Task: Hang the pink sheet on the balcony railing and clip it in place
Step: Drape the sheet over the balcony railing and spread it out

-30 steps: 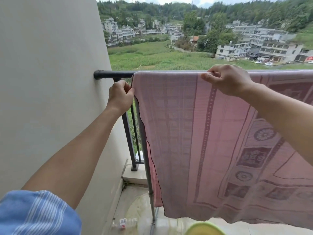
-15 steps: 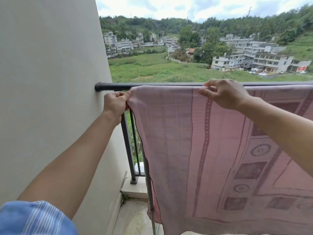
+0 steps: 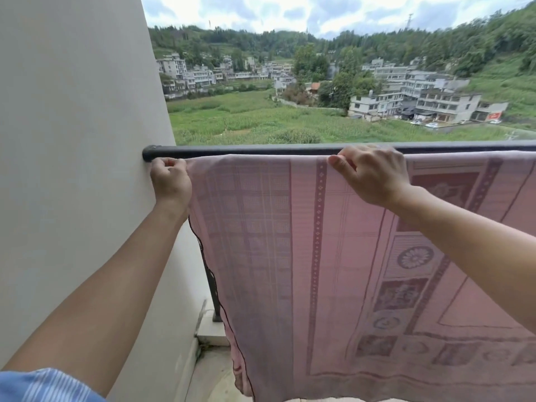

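The pink patterned sheet (image 3: 304,256) hangs over the black balcony railing (image 3: 246,150) and drapes down toward the floor. My left hand (image 3: 171,181) pinches the sheet's top left corner right under the rail, close to where the rail meets the wall. My right hand (image 3: 371,172) grips the sheet's top edge at the rail, further right. No clip is visible.
A pale wall (image 3: 81,140) stands tight on the left, with the rail's end fixed into it. A black railing post (image 3: 214,288) stands behind the sheet's left edge. Beyond the rail lie green fields and buildings. The tiled floor (image 3: 214,372) shows below.
My left hand has pulled the sheet's corner left along the rail toward the wall. The sheet's top edge now sits just below the rail. The view has tilted upward.
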A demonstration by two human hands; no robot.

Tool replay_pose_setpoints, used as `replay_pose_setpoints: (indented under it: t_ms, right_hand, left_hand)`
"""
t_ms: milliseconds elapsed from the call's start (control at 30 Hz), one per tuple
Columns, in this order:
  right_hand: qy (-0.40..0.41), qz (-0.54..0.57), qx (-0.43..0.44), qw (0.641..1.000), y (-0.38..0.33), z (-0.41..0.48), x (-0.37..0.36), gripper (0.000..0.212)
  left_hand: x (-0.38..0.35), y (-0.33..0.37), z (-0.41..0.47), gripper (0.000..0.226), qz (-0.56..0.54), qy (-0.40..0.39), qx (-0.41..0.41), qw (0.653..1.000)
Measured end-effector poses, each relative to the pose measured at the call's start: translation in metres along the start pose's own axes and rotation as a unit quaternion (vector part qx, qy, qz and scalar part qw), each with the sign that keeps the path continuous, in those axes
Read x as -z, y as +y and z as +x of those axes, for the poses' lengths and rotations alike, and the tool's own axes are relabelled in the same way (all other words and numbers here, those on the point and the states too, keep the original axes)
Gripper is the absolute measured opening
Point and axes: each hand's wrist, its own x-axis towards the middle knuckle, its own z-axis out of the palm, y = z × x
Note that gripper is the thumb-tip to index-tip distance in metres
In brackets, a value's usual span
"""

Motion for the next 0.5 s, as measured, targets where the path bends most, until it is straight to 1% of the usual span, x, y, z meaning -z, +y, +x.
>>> replay_pose_setpoints:
  t_ms: [33, 67, 100, 200, 267, 333, 400, 500]
  right_hand:
    - [0.001, 0.003, 0.006, 1.0, 0.0, -0.001, -0.002, 0.063]
    - [0.003, 0.004, 0.012, 1.0, 0.0, -0.002, -0.005, 0.06]
    - [0.004, 0.004, 0.017, 1.0, 0.001, -0.003, -0.007, 0.058]
    - [0.003, 0.009, 0.029, 1.0, 0.009, -0.008, -0.007, 0.056]
    - [0.007, 0.02, 0.032, 0.999, 0.022, -0.018, -0.005, 0.056]
    - [0.021, 0.021, 0.023, 0.999, 0.041, -0.035, 0.0, 0.056]
    - [0.032, 0.013, 0.003, 0.999, 0.068, -0.056, 0.007, 0.054]
    - [0.009, 0.018, -0.053, 0.998, 0.12, -0.102, 0.025, 0.051]
  left_hand:
    - [-0.002, 0.001, -0.004, 0.009, 0.056, 0.036, -0.036, 0.997]
    - [-0.004, 0.004, -0.01, 0.012, 0.102, 0.062, -0.078, 0.99]
    - [-0.008, 0.006, -0.014, 0.016, 0.132, 0.07, -0.124, 0.981]
    - [-0.032, 0.016, -0.037, 0.023, 0.186, 0.042, -0.275, 0.942]
    - [-0.056, 0.022, -0.062, 0.024, 0.202, 0.001, -0.365, 0.909]
    - [-0.083, 0.024, -0.092, 0.018, 0.17, -0.064, -0.421, 0.889]
    - [-0.113, 0.02, -0.123, 0.012, 0.147, -0.141, -0.435, 0.877]
    - [-0.161, 0.011, -0.177, 0.011, 0.159, -0.236, -0.432, 0.856]
